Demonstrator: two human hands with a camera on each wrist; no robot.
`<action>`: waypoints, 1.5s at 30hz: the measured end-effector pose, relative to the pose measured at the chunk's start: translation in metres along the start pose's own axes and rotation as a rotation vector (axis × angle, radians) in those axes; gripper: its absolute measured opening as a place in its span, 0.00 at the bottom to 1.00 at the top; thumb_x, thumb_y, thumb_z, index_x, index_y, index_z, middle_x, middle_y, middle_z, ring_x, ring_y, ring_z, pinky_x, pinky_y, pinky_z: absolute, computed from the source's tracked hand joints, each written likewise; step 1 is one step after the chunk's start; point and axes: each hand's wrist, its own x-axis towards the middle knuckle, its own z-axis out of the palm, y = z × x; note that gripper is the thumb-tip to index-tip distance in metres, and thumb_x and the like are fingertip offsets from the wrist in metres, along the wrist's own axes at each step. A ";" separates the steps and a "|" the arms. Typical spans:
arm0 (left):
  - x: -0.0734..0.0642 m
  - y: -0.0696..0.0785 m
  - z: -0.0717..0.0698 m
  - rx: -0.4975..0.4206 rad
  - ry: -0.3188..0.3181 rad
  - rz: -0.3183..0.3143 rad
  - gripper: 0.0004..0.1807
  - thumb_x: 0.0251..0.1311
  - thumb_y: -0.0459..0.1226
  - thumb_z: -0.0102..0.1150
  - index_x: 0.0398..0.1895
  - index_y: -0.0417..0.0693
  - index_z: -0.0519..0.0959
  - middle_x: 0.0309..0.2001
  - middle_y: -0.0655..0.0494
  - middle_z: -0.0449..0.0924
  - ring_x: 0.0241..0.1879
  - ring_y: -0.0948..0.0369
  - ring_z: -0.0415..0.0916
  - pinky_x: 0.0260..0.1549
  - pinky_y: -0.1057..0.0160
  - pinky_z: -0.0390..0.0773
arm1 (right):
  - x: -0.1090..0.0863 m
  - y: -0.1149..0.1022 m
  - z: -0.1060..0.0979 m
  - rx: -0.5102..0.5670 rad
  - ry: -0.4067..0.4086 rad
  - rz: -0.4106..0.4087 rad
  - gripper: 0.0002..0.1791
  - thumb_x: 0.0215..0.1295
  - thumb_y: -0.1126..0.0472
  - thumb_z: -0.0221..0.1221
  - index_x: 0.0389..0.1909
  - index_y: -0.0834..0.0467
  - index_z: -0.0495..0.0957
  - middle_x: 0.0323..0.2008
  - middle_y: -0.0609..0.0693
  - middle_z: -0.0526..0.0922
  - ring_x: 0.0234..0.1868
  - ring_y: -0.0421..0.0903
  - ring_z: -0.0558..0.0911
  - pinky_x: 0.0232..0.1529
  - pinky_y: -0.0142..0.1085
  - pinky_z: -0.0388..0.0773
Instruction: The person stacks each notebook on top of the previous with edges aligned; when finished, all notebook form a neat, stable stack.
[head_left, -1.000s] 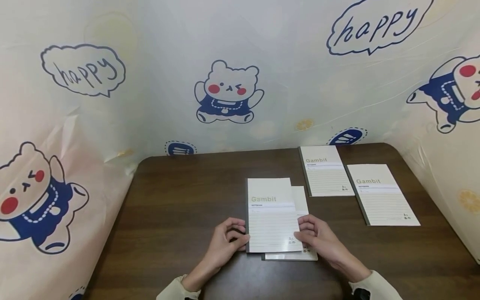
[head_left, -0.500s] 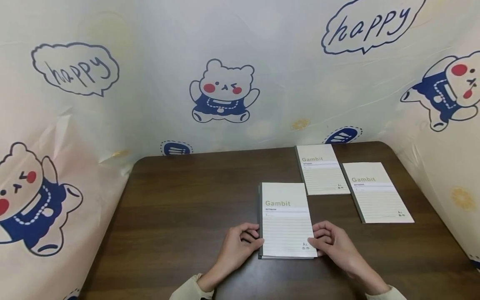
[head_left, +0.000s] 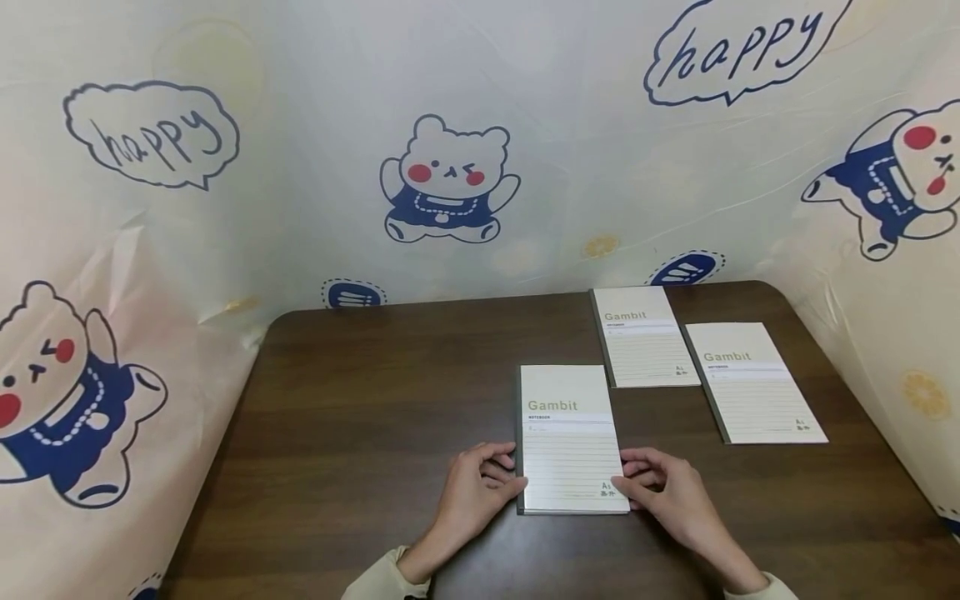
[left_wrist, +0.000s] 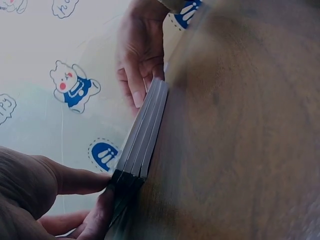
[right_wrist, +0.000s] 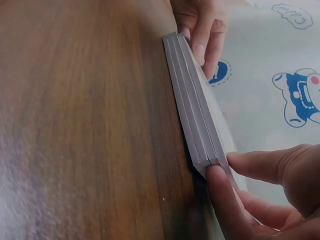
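A neat stack of several white "Gambit" notebooks (head_left: 568,454) lies near the front middle of the table, dark spines to the left. My left hand (head_left: 477,490) grips the spine side near the lower corner, thumb at the top cover's edge. Opposite it, my right hand (head_left: 672,493) holds the page side, its thumb on the cover by the A5 print. In the left wrist view the notebooks' page edges (left_wrist: 144,131) sit close together. The right wrist view shows the stack's layered edges (right_wrist: 189,102) nearly flush, fingertips right at the corner. The lower notebooks' covers are hidden.
Two more Gambit notebooks lie on the brown wooden table (head_left: 360,400): one at the back (head_left: 647,350), another to its right (head_left: 757,387). A light curtain (head_left: 300,167) printed with bears and "happy" bubbles surrounds the table's back and sides.
The upper notebooks, earlier offset to the left over a lower one, have come into line with it as both hands closed in on the sides. The other two notebooks stay put.
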 end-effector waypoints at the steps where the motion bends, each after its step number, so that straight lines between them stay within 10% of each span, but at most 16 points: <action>1: 0.000 0.000 0.000 0.002 -0.001 0.002 0.23 0.52 0.30 0.79 0.53 0.34 0.85 0.38 0.46 0.85 0.30 0.69 0.84 0.32 0.73 0.86 | 0.000 0.000 0.000 -0.001 0.002 -0.002 0.23 0.63 0.61 0.73 0.57 0.65 0.82 0.41 0.56 0.87 0.32 0.36 0.86 0.31 0.33 0.87; 27: -0.001 0.004 -0.001 0.010 -0.032 0.018 0.30 0.51 0.29 0.79 0.59 0.35 0.80 0.45 0.43 0.83 0.35 0.63 0.85 0.36 0.70 0.87 | -0.005 -0.001 0.001 -0.049 0.051 -0.074 0.19 0.64 0.62 0.72 0.55 0.64 0.86 0.41 0.54 0.88 0.30 0.34 0.86 0.28 0.31 0.86; 37: 0.012 0.019 0.004 0.401 0.010 0.254 0.31 0.56 0.37 0.79 0.63 0.47 0.78 0.61 0.52 0.80 0.62 0.55 0.78 0.60 0.52 0.81 | 0.001 -0.004 -0.019 -0.172 0.074 -0.187 0.17 0.68 0.60 0.69 0.54 0.62 0.86 0.42 0.52 0.91 0.34 0.34 0.86 0.31 0.30 0.84; 45: 0.047 0.036 0.016 0.549 -0.247 0.447 0.26 0.67 0.44 0.70 0.65 0.45 0.78 0.66 0.51 0.81 0.69 0.55 0.76 0.70 0.52 0.75 | 0.032 -0.004 -0.056 -0.406 0.114 -0.328 0.21 0.70 0.56 0.68 0.59 0.60 0.83 0.45 0.51 0.91 0.37 0.37 0.84 0.38 0.32 0.80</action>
